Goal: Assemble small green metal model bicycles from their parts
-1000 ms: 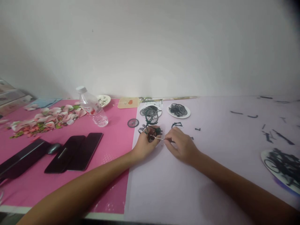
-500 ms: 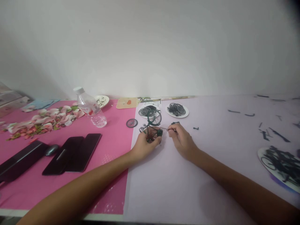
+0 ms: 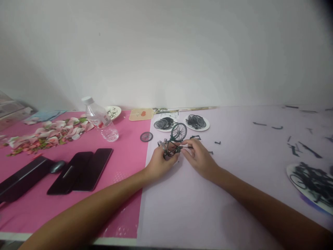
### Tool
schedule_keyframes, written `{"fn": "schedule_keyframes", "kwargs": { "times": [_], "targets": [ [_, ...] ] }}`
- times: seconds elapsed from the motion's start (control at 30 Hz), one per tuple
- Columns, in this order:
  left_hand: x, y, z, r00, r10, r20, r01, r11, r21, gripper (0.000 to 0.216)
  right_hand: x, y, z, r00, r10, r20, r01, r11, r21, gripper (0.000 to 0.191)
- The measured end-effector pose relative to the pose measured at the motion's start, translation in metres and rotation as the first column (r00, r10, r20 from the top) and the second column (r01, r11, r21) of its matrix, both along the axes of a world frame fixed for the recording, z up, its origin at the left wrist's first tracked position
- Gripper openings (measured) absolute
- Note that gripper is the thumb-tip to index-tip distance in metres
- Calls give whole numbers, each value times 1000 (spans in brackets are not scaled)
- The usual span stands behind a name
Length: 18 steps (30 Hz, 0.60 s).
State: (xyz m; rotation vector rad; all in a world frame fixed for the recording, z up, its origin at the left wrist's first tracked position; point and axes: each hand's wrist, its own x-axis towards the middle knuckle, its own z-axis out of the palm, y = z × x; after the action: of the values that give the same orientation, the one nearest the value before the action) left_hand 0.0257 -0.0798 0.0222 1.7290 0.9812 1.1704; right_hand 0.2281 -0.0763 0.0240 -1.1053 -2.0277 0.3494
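Green model bicycle (image 3: pixel 172 145) is gripped by the closed left hand (image 3: pixel 159 162), one wheel raised; a thin rod (image 3: pixel 188 147), pinched in the right hand (image 3: pixel 199 157), is held level, touching its right side.

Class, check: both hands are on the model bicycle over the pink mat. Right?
No. The head view shows the left hand and right hand on the model bicycle over the pale lilac sheet; the pink mat lies to its left.

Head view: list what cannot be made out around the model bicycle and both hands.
All in the head view.
Lower frame of the model bicycle: hidden by the left hand.
The thin piece in the right hand: too small and blurred to identify.
The plate of black parts: cut off by the right edge.
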Motion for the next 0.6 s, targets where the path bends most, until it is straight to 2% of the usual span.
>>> {"fn": "schedule_keyframes", "kwargs": {
  "times": [0.13,0.27,0.6],
  "targets": [
    [-1,0,0,1000,24,-14,-23,997,72,27,2,2,1,1000,-11,9,11,999,43,12],
    [-1,-2,0,999,40,-9,-39,995,95,27,2,2,4,1000,16,23,-17,999,31,13],
    [-2,-6,6,995,86,-58,-81,993,84,17,1,2,4,999,44,-4,-44,999,14,13]
  ]
}}
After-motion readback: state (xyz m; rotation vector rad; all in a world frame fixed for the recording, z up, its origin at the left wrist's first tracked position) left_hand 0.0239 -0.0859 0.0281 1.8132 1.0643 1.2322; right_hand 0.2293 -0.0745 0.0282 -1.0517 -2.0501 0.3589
